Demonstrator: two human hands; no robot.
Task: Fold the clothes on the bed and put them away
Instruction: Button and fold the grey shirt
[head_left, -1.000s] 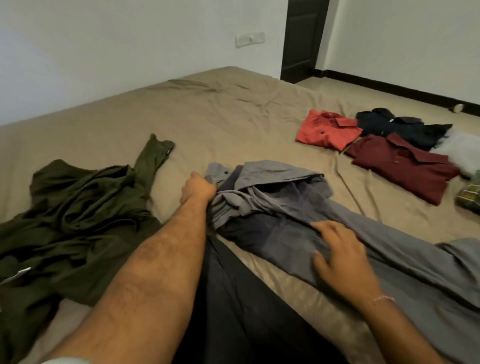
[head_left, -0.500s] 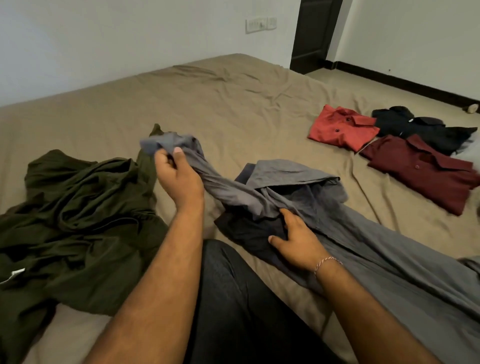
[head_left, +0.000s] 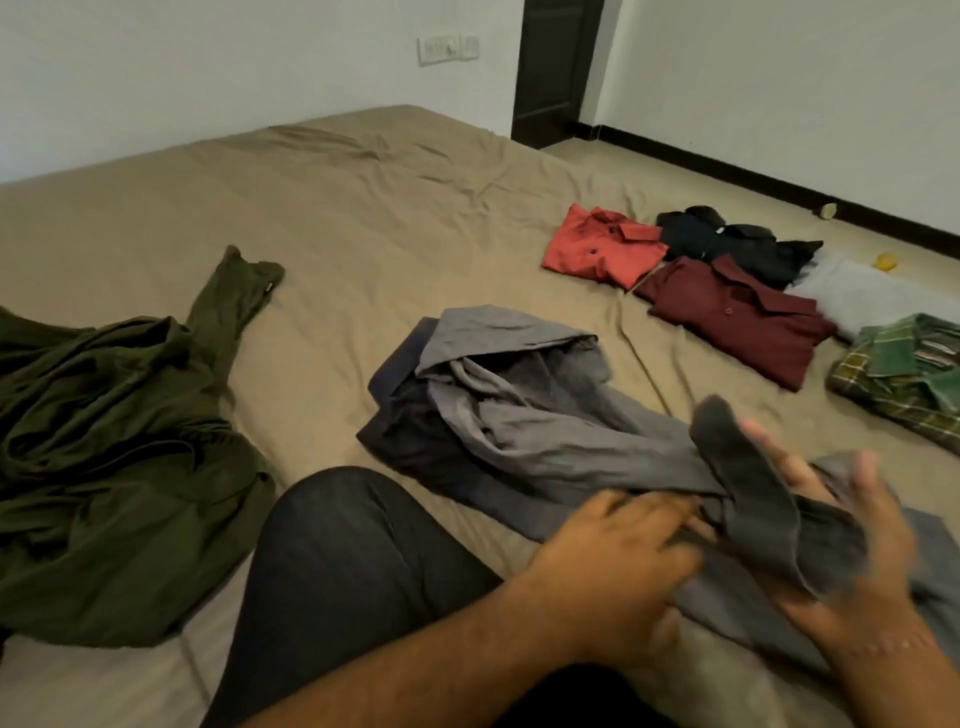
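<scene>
A crumpled dark green shirt (head_left: 119, 457) is lying far left. The soft, floppy grey shirt (head_left: 519, 415) is lying mid-bed, stretching from far-left to near-right. The left hand (head_left: 613, 556) is pressing it flat, fingers straight. The right hand (head_left: 852, 545) is holding a limp sleeve loosely; its grip is too blurred to tell. Cuffs look best for taking hold.

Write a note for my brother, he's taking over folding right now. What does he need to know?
Left hand: fingers straight, pressing the grey shirt.
Right hand: open, blurred, a grey sleeve draped over it.
Done: orange shirt, maroon shirt, black shirt, pale grey garment and green plaid shirt lie folded on the bed.
Left: fold the grey shirt, the olive garment, then put everything away.
</scene>
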